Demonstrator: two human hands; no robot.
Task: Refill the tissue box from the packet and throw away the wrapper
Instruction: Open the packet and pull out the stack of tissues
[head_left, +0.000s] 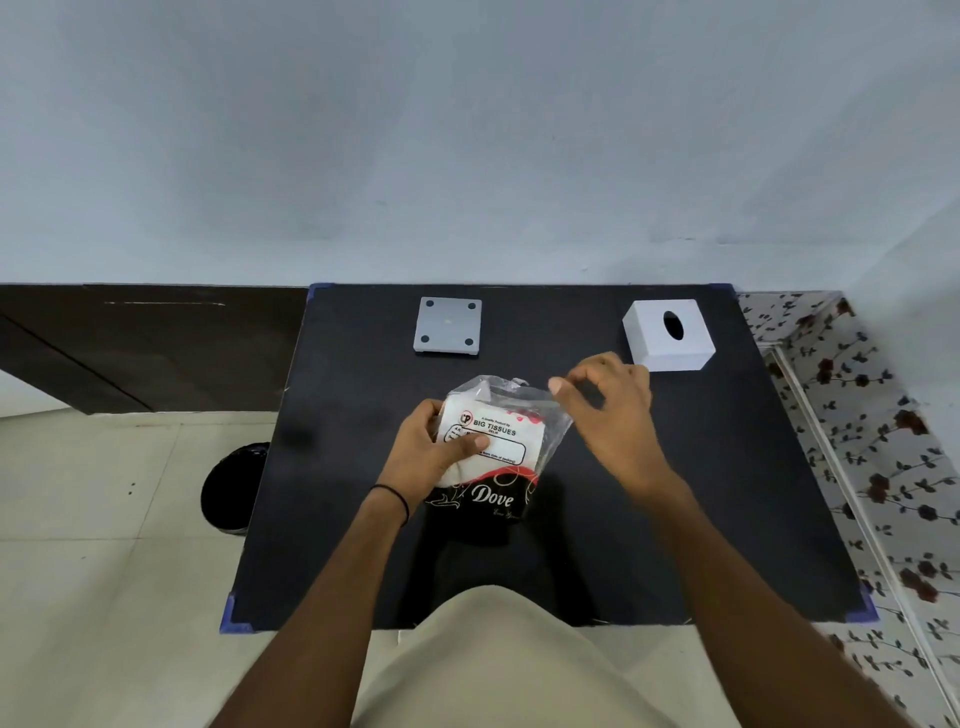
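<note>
A clear plastic tissue packet (498, 441) with red and black print lies mid-table, white tissues inside. My left hand (428, 452) grips its left side, thumb pressed on the label. My right hand (608, 410) pinches the packet's clear upper right edge between thumb and fingers. The white tissue box (667, 335) with a dark oval slot stands at the far right of the black table (701, 493). A grey square base plate (448, 326) with four dark pads lies at the far middle.
A black bin (231, 488) stands on the tiled floor just left of the table. A dark wooden panel runs along the wall to the left. A floral-patterned surface lies to the right of the table.
</note>
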